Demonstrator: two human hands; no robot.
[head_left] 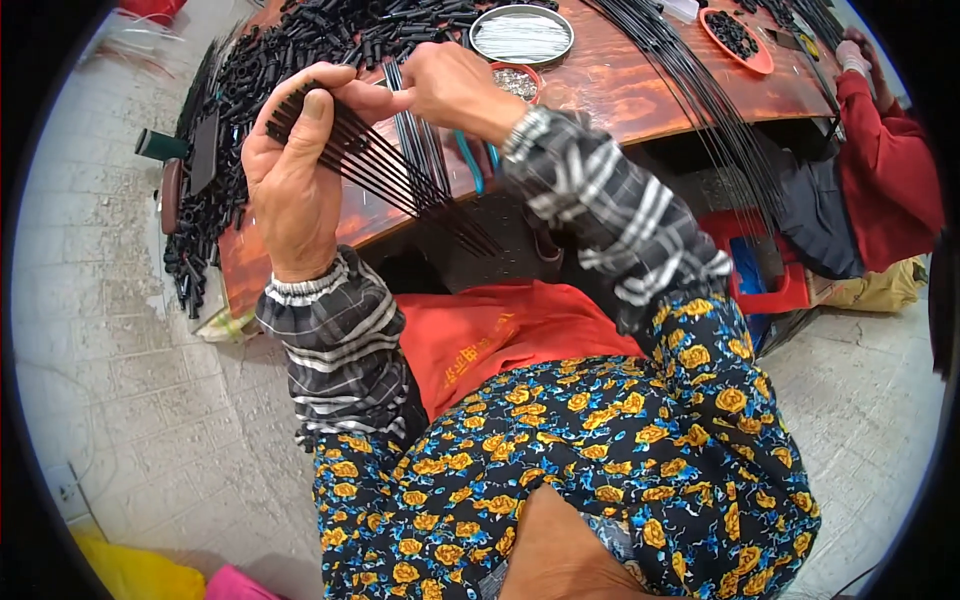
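My left hand [292,190] is closed around a fan of thin black rods [385,178], raised over the near edge of the table. The rods' thicker black ends show between thumb and fingers, and their thin ends slope down to the right. Close by, my right hand [455,92] has its fingers bent together by the left fingertips; whatever they pinch is hidden. Beneath the hands lie more thin rods [405,128] on the tabletop, beside a tool with blue handles [468,160].
Black tubular parts [290,45] heap across the left of the wooden table [640,100]. A round tin of white sticks [520,36] stands behind a small red bowl of metal bits [515,82]. Long black rods [690,95] overhang the edge; a person in red [885,170] sits at right.
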